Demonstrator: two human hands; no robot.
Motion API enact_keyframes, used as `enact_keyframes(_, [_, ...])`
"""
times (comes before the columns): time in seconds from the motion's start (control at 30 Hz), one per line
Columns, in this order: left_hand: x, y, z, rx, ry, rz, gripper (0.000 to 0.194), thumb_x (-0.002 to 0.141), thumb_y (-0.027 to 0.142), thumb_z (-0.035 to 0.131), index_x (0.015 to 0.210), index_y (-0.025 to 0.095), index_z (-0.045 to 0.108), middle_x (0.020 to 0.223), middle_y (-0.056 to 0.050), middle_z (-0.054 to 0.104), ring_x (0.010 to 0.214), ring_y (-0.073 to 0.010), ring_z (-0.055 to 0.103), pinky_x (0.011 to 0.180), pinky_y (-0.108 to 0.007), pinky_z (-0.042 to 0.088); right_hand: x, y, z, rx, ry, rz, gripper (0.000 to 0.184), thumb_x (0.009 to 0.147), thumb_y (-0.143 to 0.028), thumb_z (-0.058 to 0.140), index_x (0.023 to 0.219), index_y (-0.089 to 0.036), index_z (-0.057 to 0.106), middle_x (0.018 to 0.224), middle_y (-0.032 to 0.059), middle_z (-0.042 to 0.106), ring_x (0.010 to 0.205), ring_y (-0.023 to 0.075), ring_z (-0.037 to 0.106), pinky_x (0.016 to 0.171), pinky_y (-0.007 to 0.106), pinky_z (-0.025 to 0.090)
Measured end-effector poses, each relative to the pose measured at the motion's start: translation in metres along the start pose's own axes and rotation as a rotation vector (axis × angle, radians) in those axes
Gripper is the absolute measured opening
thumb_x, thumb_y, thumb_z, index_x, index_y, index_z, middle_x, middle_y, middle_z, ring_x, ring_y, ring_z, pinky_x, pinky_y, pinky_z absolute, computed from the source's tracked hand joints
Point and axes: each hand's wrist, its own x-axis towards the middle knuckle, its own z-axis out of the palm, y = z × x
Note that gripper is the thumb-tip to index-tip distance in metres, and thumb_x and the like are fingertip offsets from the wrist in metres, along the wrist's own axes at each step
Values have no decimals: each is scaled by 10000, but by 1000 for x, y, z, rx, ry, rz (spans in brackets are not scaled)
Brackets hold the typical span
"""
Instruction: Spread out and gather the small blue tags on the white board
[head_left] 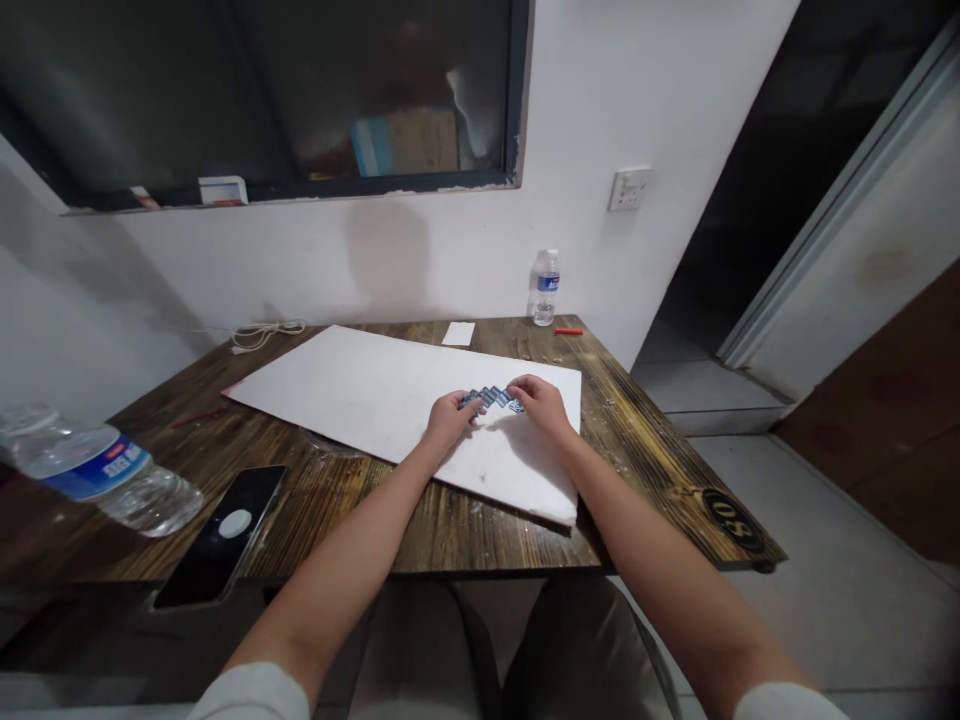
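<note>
My left hand (449,418) pinches the left end of a zigzag strip (492,397), which looks like blue, grey and white patterned pieces linked together. At its right end, the fingers of my right hand (541,404) are closed on the strip. Under the right fingers shows a small blue-and-white piece (516,406); whether it is joined to the strip I cannot tell. Both hands are over the right part of a large white board (375,385) lying at an angle on the wooden table (465,535).
On the left are a lying water bottle (112,470) and a phone (225,530) at the table's front edge. A white cable (266,335), a white paper (458,334), an upright bottle (547,288) and a red stick-like object (569,331) sit along the back by the wall.
</note>
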Motion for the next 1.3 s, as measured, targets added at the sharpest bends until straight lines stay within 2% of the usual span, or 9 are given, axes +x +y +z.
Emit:
enact_keyframes(0.23, [2, -1, -2, 37, 65, 36, 292, 748, 424, 664, 775, 134, 679, 740, -63, 713, 486, -86, 544, 420, -190, 415, -9, -3, 4, -424, -264, -138, 67, 775, -178, 672, 762, -214, 728, 807, 48, 717, 820, 208, 609, 775, 332, 436])
enact_keyframes(0.37, [2, -2, -1, 36, 28, 21, 299, 745, 433, 672, 782, 136, 675, 728, -59, 708, 491, -97, 562, 431, -200, 429, -7, 1, 3, -472, -144, -160, 102, 759, -283, 740, 836, -220, 715, 890, 55, 707, 901, 230, 579, 823, 365, 425])
enact_keyframes(0.53, [1, -3, 1, 15, -72, 8, 308, 725, 440, 695, 789, 140, 667, 747, -55, 710, 516, -98, 569, 459, -202, 456, -2, 0, 0, -292, -57, -136, 115, 833, -314, 636, 796, -217, 684, 838, 30, 693, 776, 182, 570, 745, 314, 428])
enact_keyframes(0.7, [2, -2, 0, -33, -46, -15, 361, 700, 466, 719, 822, 130, 667, 759, -68, 709, 495, -95, 563, 429, -197, 431, 1, 1, -2, -279, -63, -151, 162, 858, -311, 577, 771, -212, 671, 812, 27, 666, 755, 178, 538, 738, 312, 412])
enact_keyframes(0.83, [3, -1, -1, -31, 38, 9, 384, 706, 495, 715, 809, 128, 666, 774, -83, 716, 495, -90, 558, 424, -189, 410, 0, 1, -6, -421, -209, -212, 162, 863, -273, 577, 755, -203, 676, 879, 50, 650, 878, 206, 520, 812, 338, 389])
enact_keyframes(0.97, [2, -1, -2, 43, 46, 8, 390, 701, 518, 716, 745, 133, 669, 692, -65, 696, 482, -96, 552, 434, -200, 417, -6, -3, -6, -580, -308, -215, 146, 865, -264, 611, 776, -203, 709, 954, 76, 645, 946, 238, 488, 826, 371, 351])
enact_keyframes(1.07, [1, -1, -2, 72, 11, 1, 379, 691, 510, 726, 707, 137, 661, 679, -59, 690, 495, -108, 565, 474, -222, 456, -9, -3, -5, -632, -277, -196, 126, 861, -306, 645, 821, -215, 721, 995, 88, 639, 982, 258, 469, 828, 384, 338])
enact_keyframes(1.2, [0, -1, -1, 93, -53, 18, 342, 685, 476, 736, 686, 144, 654, 706, -56, 707, 555, -122, 587, 516, -226, 463, -7, -1, -3, -517, -168, -228, 148, 859, -358, 665, 940, -239, 700, 1014, 74, 639, 997, 251, 483, 855, 377, 344])
enact_keyframes(1.3, [-2, -2, 0, 143, -99, 45, 300, 681, 438, 741, 684, 146, 670, 663, -33, 689, 568, -125, 579, 506, -215, 434, -4, 0, -2, -444, -184, -276, 110, 872, -335, 645, 855, -232, 681, 951, 60, 647, 961, 235, 504, 856, 361, 355])
